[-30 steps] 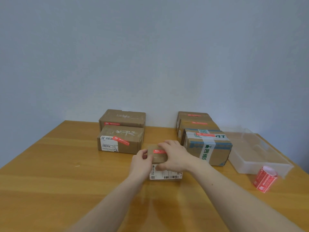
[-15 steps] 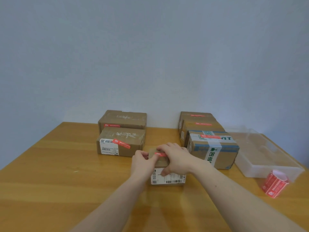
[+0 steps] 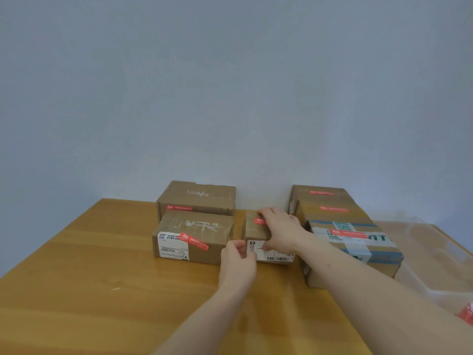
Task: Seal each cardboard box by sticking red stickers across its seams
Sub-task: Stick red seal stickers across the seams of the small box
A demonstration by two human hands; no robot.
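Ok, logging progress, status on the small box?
Both hands hold small box. Red sticker on top. Nothing blocking.

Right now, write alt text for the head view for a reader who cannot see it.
Two hands hold a small box on a wooden table: the right hand lies over its top by a red sticker, the left hand grips its near left corner. Five stickered boxes flank it, two left, three right.

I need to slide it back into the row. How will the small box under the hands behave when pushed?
The small box looks stiff: square cardboard edges. Probably light, being the smallest. It sits flat on the smooth table, so it should slide, not tip.
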